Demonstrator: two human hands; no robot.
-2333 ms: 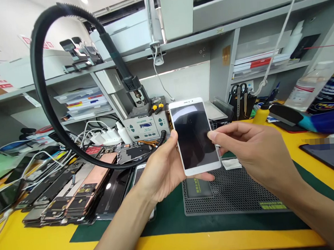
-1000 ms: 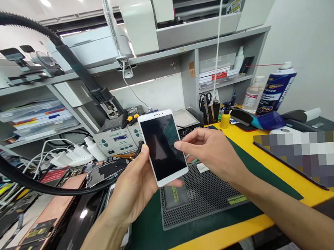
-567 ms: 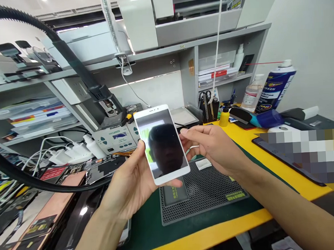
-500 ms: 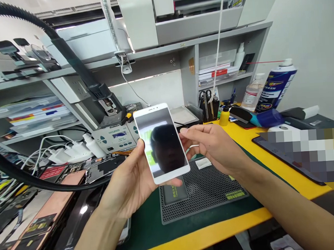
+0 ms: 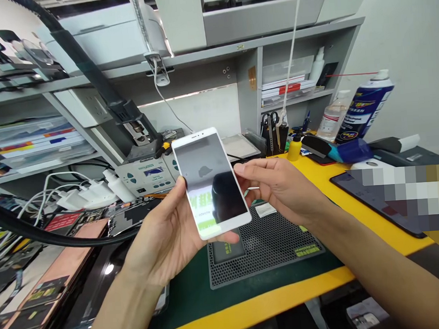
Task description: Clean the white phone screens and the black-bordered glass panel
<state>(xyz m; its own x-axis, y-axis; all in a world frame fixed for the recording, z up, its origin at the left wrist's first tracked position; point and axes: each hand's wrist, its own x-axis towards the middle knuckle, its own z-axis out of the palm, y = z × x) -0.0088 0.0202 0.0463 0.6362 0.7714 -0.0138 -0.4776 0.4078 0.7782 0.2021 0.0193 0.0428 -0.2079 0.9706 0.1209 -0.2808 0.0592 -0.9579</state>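
A white smartphone (image 5: 210,182) with a dark, reflective screen is held up over the bench, screen toward me. My left hand (image 5: 164,237) cradles it from below and the left, thumb on its left edge and fingers curled under its bottom. My right hand (image 5: 276,186) touches the phone's right edge with thumb and fingertips, fingers bent. Below the phone lies a grey honeycomb work mat (image 5: 272,243) on a green bench mat (image 5: 197,295).
A hot-air station (image 5: 147,174) and its thick black hose (image 5: 41,235) stand behind on the left. Several disassembled phones (image 5: 59,278) lie at left. Spray can (image 5: 364,106), clear bottle (image 5: 330,120), scissors holder (image 5: 273,136) and a dark tablet (image 5: 378,199) sit at right. Shelves rise behind.
My view has swung right and tilted down a little. The phone has tipped back slightly, so its reflection changed. Both hands keep the same hold.
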